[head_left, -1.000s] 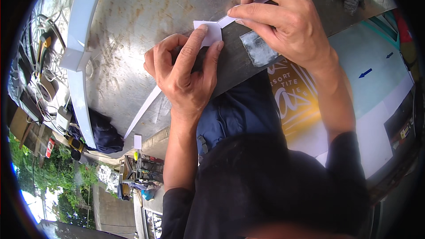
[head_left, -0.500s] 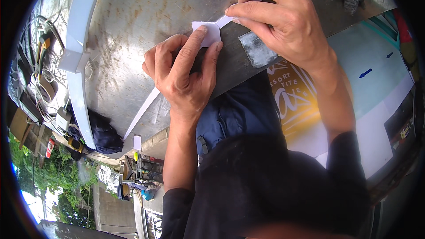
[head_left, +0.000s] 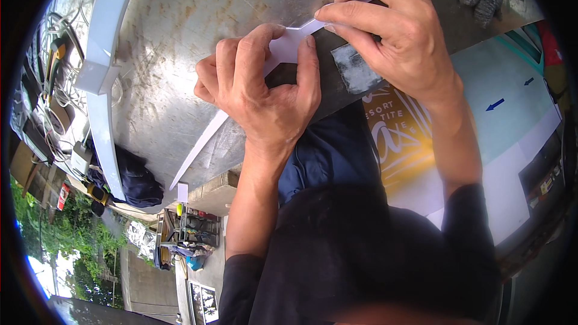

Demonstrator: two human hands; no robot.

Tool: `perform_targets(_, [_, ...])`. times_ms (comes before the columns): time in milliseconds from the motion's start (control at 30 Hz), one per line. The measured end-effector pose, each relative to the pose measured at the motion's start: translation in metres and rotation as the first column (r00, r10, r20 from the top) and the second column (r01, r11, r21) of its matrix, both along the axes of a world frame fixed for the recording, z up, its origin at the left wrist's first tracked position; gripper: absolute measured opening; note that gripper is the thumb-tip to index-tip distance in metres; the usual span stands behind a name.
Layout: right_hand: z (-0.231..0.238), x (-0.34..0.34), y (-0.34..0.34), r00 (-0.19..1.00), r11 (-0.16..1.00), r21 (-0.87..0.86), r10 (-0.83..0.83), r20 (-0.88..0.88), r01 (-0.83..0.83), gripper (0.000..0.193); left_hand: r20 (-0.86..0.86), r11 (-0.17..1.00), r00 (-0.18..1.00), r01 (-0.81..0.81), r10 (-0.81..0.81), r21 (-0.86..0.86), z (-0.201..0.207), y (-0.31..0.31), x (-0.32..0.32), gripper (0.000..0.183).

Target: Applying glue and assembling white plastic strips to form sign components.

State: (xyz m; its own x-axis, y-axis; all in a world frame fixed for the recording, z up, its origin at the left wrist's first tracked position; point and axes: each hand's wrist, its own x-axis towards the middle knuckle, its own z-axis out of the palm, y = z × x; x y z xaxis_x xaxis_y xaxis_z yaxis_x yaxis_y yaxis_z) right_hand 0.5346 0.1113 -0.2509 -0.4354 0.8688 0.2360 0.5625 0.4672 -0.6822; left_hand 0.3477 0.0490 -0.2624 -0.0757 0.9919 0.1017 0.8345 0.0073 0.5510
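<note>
Head: stained metal tabletop [head_left: 162, 42]; greenery [head_left: 78, 247]

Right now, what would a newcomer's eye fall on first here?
Near the top centre, the left hand and right hand grip a bent white piece over the scratched metal table. At the left, a long pale-blue strip with an angled step curves down the view. Right of centre, below the table, a yellow-and-white printed sheet stands out.
</note>
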Motion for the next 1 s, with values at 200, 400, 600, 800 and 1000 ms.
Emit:
perform_targets(200, [0.003,-0.001,0.001,1.0,1.0,-0.002,-0.011,-0.003,0.011,0.013,-0.006,1.0,1.0,-0.006,0.006,0.027,-0.005,-0.001,0.003,0.027])
perform_targets(400, [0.007,-0.004,0.001,0.999,0.996,-0.076,-0.041,-0.003,0.04,0.012,0.015,0.999,1.0,-0.019,0.019,0.041,-0.011,-0.002,0.002,0.029])
perform_targets(600, [0.009,-0.007,0.003,1.0,0.997,-0.074,-0.027,0.004,0.027,0.012,0.037,0.996,0.999,0.004,-0.008,0.086,-0.012,-0.003,-0.002,0.033])
perform_targets(800, [0.0,-0.003,0.002,1.0,1.0,0.001,0.012,0.013,-0.012,0.012,0.192,0.979,0.967,0.139,-0.167,0.152,-0.01,-0.012,-0.022,0.037])
perform_targets(1000, [-0.007,-0.003,-0.001,1.0,1.0,0.023,-0.011,-0.021,0.011,0.016,0.152,0.963,0.959,0.213,-0.238,0.164,-0.008,-0.016,-0.029,0.034])
